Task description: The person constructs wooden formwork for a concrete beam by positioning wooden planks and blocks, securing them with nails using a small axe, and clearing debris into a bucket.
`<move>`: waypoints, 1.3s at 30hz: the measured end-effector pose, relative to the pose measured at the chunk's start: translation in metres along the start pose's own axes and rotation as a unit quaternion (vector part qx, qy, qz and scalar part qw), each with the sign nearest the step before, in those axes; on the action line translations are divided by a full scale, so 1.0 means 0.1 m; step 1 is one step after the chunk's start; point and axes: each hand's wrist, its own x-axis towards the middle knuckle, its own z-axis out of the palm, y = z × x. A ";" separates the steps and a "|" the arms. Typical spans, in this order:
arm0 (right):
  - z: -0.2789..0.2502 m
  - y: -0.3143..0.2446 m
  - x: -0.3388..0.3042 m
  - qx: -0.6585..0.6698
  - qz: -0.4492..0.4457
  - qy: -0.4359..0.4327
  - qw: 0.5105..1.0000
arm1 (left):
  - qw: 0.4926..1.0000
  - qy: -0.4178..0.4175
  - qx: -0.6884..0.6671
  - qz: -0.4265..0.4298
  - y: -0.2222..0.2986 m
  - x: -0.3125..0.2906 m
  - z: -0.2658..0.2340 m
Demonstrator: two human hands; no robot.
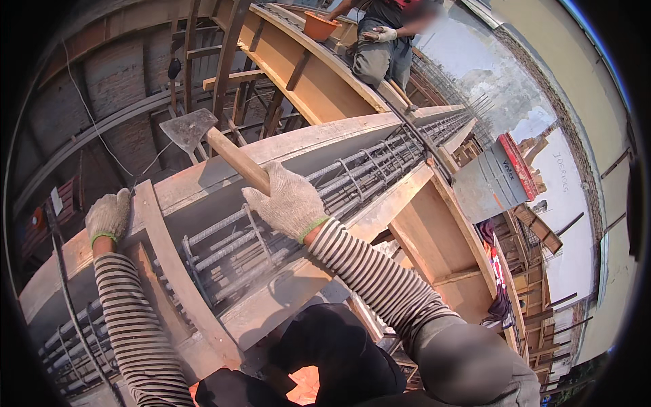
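Note:
My right hand, in a knitted glove with a green cuff, is closed round the wooden handle of a hatchet. The broad grey metal head points up and left, above the far side board of a long wooden formwork trough. My left hand, also gloved, grips the formwork's far edge, its thumb raised and its fingertips partly hidden. Between the hands a wooden crosspiece spans the trough. Inside the trough lies a cage of ribbed steel bars with stirrups, running beneath my right hand.
Another person kneels on the formwork at the top, one gloved hand showing, beside an orange bucket. A grey panel with a red edge stands to the right. Wooden props rise beyond the trough. A thin dark rod crosses near my left arm.

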 end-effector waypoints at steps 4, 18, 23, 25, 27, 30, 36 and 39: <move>0.45 0.01 0.72 -0.047 0.008 -0.001 0.999 | 0.998 -0.050 0.007 -0.028 -0.27 -0.01 0.09; 0.40 0.27 1.41 -0.149 -0.255 0.044 0.954 | 0.874 0.260 -0.329 -0.247 -0.04 -1.23 -0.42; 0.25 0.31 1.61 -0.089 -0.070 -0.175 0.978 | 0.945 -0.043 -0.163 -0.279 0.65 -2.00 -0.23; 0.24 0.25 1.62 -0.072 -0.052 -0.187 0.978 | 0.934 -0.062 -0.119 -0.331 0.71 -1.87 -0.23; 0.19 0.17 1.65 -0.076 -0.036 -0.189 0.978 | 0.927 -0.135 -0.091 -0.338 0.71 -1.78 -0.37; 0.17 0.11 1.66 -0.075 -0.025 -0.207 0.975 | 0.906 -0.225 -0.086 -0.347 0.68 -1.65 -0.56; 0.13 0.03 1.72 -0.057 -0.021 -0.216 0.974 | 0.886 -0.278 -0.131 -0.348 0.61 -1.58 -0.57; 0.13 0.03 1.70 -0.052 -0.038 -0.208 0.976 | 0.872 -0.285 -0.177 -0.357 0.60 -1.53 -0.61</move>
